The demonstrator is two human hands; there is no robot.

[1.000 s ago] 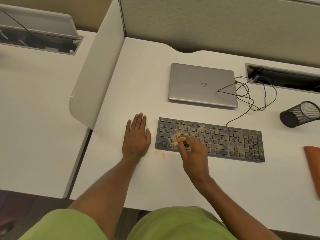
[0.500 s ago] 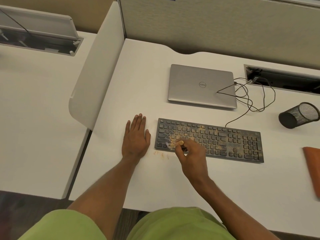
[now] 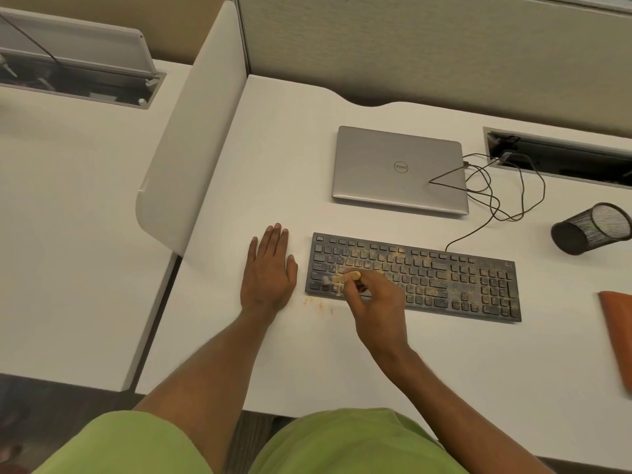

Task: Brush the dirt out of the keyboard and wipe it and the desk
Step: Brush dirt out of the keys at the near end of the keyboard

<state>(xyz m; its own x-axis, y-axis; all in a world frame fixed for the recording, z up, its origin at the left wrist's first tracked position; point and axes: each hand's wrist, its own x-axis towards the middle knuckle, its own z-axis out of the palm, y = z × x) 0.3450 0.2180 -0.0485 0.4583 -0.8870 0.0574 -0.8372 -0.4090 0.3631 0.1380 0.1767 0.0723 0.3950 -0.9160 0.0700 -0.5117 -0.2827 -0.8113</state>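
A black keyboard dusted with yellowish crumbs lies on the white desk. My right hand grips a small wooden-handled brush whose pale bristles touch the lower-left keys. My left hand rests flat on the desk just left of the keyboard, fingers straight. A few crumbs lie on the desk below the keyboard's left corner. An orange cloth shows at the right edge.
A closed silver laptop sits behind the keyboard with tangled black cables running to a desk cable slot. A black mesh pen cup lies on its side at right. A white divider panel stands at left.
The brush and my right hand have shifted slightly left across the lower-left keys. More crumbs lie on the desk by the keyboard's corner. My left hand stayed put.
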